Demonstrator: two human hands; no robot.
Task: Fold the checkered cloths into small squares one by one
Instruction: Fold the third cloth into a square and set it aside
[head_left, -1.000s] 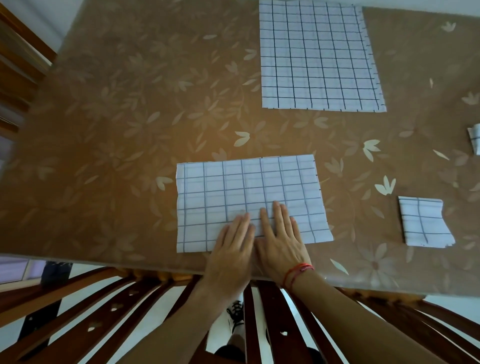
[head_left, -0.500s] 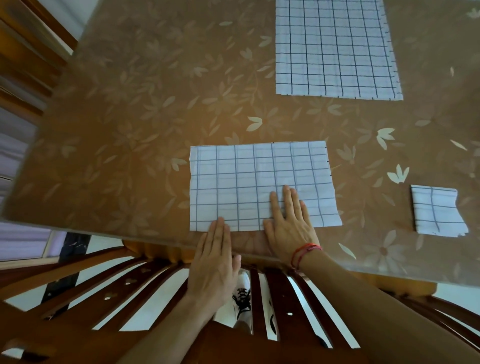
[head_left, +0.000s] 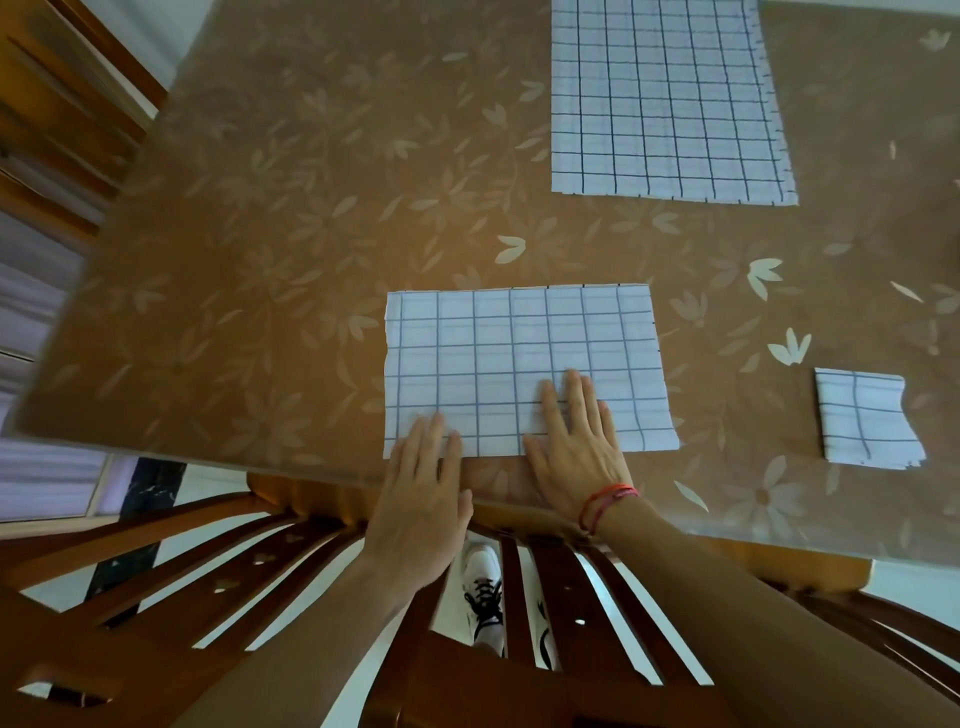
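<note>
A white checkered cloth (head_left: 498, 353), folded into a wide rectangle, lies near the front edge of the table. My left hand (head_left: 423, 499) lies flat with its fingertips on the cloth's near-left edge. My right hand (head_left: 576, 447), with a red thread at the wrist, presses flat on the cloth's near-right part. Neither hand grips anything. A larger spread checkered cloth (head_left: 665, 98) lies at the far side. A small folded checkered square (head_left: 865, 418) sits to the right.
The table (head_left: 260, 234) has a brown flowered cover under a clear sheet. Wooden chair backs (head_left: 218, 571) stand against its near edge, with a shoe (head_left: 483, 577) visible between the slats. Another wooden chair (head_left: 57, 104) is at the far left.
My left hand has slid left and back along the cloth's near edge, away from my right hand. The right hand has stayed pressed on the cloth.
</note>
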